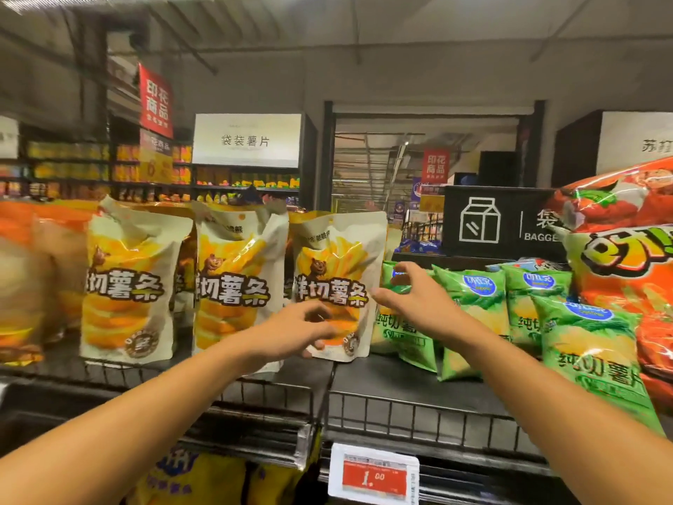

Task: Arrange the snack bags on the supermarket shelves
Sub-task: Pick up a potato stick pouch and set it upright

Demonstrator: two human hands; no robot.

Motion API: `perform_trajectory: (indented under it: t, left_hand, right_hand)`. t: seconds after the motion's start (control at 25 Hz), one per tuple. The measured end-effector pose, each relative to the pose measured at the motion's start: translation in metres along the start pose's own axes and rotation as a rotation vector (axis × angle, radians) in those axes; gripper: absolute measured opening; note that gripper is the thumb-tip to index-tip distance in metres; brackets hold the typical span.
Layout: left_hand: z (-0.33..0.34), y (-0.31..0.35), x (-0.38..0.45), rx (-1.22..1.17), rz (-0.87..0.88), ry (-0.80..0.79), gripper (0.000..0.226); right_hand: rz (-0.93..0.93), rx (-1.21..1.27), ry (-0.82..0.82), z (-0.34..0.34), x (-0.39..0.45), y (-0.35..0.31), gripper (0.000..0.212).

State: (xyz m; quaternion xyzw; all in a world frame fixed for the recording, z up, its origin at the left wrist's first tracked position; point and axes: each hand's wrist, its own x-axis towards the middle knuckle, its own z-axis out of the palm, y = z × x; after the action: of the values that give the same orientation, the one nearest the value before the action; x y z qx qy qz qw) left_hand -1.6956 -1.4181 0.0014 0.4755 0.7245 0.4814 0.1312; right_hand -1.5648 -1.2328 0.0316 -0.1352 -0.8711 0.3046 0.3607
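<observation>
Three white-and-yellow fries bags stand upright in a row on the top shelf (364, 373). My left hand (302, 331) is in front of the lower left part of the rightmost fries bag (337, 282), thumb and fingers loosely curled in a C with the bag showing between them; no grip is visible. My right hand (411, 289) hovers at that bag's right edge, fingers spread and thumb pointing at the bag, in front of a green chip bag (397, 329). The middle fries bag (233, 282) and the left fries bag (127, 286) stand untouched.
Several green chip bags (582, 344) lean on the shelf at right, with large orange bags (633, 256) stacked beyond them. A wire rail (418, 420) runs along the shelf front, with a red price tag (373, 475) below. Blurred orange bags (22, 278) fill the far left.
</observation>
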Motion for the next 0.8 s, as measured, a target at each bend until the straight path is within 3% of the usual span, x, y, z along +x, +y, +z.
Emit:
perform_trajectory:
  t: [0.08, 0.2, 0.28, 0.36, 0.44, 0.64, 0.8]
  left_hand:
    - [-0.010, -0.007, -0.010, 0.062, -0.039, -0.093, 0.040]
    - [-0.018, -0.010, -0.017, 0.076, -0.056, -0.118, 0.030]
    - [-0.023, -0.011, -0.015, 0.076, -0.088, -0.111, 0.049]
    - [-0.025, -0.013, -0.011, 0.031, -0.115, -0.109, 0.069]
    - [-0.025, -0.016, -0.008, -0.083, -0.123, -0.105, 0.073]
    - [-0.028, -0.029, -0.004, -0.142, -0.101, -0.050, 0.056]
    - [-0.029, -0.030, -0.002, -0.185, -0.096, -0.030, 0.024]
  right_hand:
    - [0.059, 0.120, -0.050, 0.021, 0.011, -0.002, 0.053]
    - [0.161, 0.214, -0.073, 0.034, 0.021, 0.000, 0.043]
    - [0.187, 0.252, -0.111, 0.037, 0.027, 0.001, 0.028]
    - [0.193, 0.228, -0.118, 0.035, 0.030, 0.000, 0.027]
    - [0.214, 0.176, -0.122, 0.032, 0.031, -0.001, 0.035]
    - [0.223, 0.210, -0.200, 0.044, 0.031, 0.005, 0.037]
    - [0.183, 0.237, -0.221, 0.052, 0.032, 0.004, 0.031]
